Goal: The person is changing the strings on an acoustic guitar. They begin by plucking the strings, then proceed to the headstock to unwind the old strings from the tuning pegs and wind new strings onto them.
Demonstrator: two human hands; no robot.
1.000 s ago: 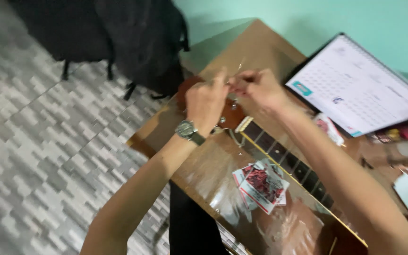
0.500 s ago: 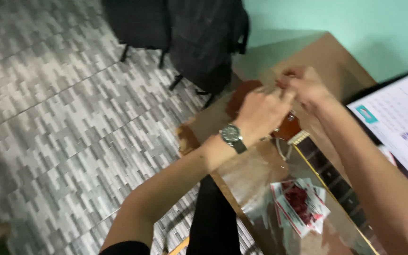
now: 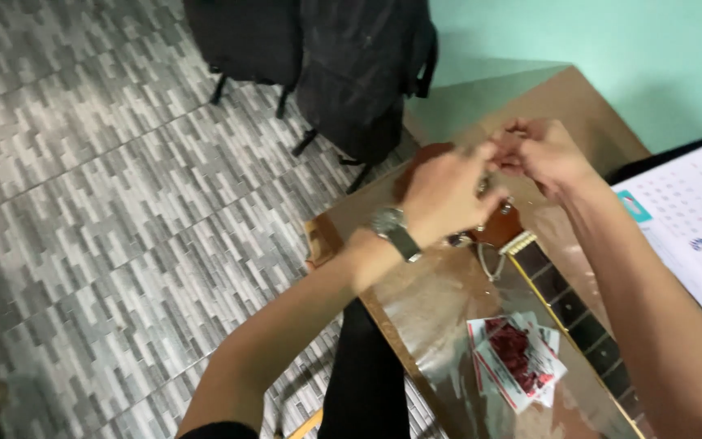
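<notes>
Head view shows the left hand [image 3: 444, 193] and right hand [image 3: 542, 150], fingers curled and pinched together over the guitar headstock [image 3: 497, 228] on the table [image 3: 440, 301], whatever they grip unclear, a red-and-white packet [image 3: 517, 358] beside the neck.

A red-and-white paper packet [image 3: 516, 359] lies on the glossy brown table [image 3: 440, 313], just beside the dark fretboard. A white calendar sheet [image 3: 692, 219] leans at the right against the mint-green wall [image 3: 595, 41]. Black bags [image 3: 343, 65] stand on the grey patterned floor tiles [image 3: 107, 187] beyond the table's far corner
</notes>
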